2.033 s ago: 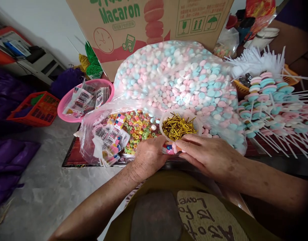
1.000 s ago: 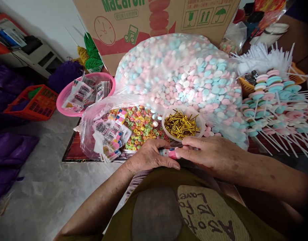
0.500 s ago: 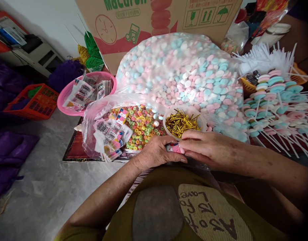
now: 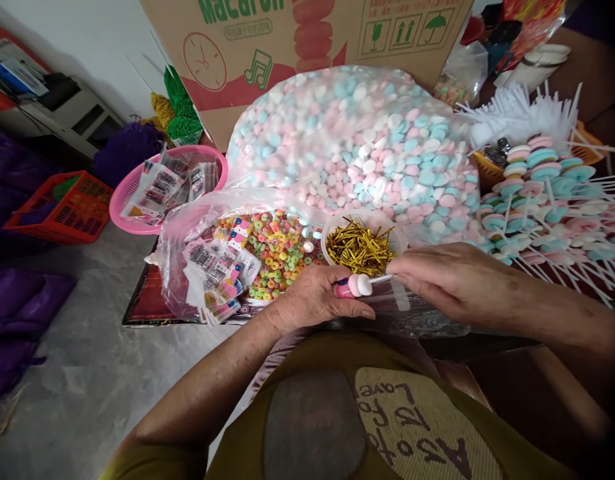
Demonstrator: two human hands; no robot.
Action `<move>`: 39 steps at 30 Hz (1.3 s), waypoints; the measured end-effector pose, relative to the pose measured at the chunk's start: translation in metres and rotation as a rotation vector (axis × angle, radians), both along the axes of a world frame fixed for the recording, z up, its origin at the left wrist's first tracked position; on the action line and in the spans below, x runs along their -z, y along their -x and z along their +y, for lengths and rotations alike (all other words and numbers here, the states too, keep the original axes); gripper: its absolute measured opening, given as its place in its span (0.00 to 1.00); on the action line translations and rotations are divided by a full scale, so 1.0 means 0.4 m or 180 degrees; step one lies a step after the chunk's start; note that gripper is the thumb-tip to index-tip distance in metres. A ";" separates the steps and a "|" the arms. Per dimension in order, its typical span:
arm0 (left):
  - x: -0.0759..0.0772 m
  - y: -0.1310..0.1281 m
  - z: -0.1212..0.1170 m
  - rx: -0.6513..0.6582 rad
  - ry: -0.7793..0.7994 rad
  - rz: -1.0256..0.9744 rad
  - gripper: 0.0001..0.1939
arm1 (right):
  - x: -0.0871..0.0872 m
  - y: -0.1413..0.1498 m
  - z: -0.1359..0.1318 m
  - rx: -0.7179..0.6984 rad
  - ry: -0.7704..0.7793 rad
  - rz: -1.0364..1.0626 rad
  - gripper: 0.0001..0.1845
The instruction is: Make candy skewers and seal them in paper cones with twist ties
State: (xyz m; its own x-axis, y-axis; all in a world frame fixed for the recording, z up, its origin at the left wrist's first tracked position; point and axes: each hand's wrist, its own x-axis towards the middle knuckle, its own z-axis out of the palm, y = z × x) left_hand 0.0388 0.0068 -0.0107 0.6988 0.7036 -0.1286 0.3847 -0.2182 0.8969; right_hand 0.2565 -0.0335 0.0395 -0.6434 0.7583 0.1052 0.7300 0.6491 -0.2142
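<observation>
My left hand is closed around a candy stick whose pink and white candies show past my thumb and fingers. Pink and dark blue printed wrapping covers its near part, and the rest is hidden in my palm. A thin white stick runs out to the right, pinched at its end by the fingertips of my right hand. Just behind both hands stands a clear round tub of gold twist ties.
Ring candies and printed packets lie in an open plastic bag at left. A big bag of pastel candies rests against a cardboard box. Finished candy sticks pile up at right; a pink basket stands left.
My right hand has moved right, away from my left hand, and now pinches the white stick. The candies and stick have come into sight beyond the wrapping. My left hand keeps its hold.
</observation>
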 end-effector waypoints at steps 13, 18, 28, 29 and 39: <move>-0.025 0.037 0.002 0.0102 -0.0700 0.1179 0.29 | 0.012 -0.009 0.015 0.0628 0.0505 0.0277 0.17; -0.020 0.036 -0.004 0.0164 -0.0803 0.1385 0.10 | -0.005 -0.013 0.014 0.0331 0.0559 0.0300 0.17; -0.063 0.030 -0.001 0.1227 0.2417 0.0216 0.14 | -0.057 0.014 -0.005 -0.0734 -0.0653 -0.0165 0.15; -0.061 0.025 -0.004 0.1091 0.2316 0.0199 0.15 | -0.046 0.017 -0.005 -0.0726 -0.0613 -0.0189 0.14; -0.048 -0.005 -0.003 0.0907 0.1864 0.0403 0.15 | 0.023 0.069 -0.006 -0.0579 0.0211 -0.0361 0.06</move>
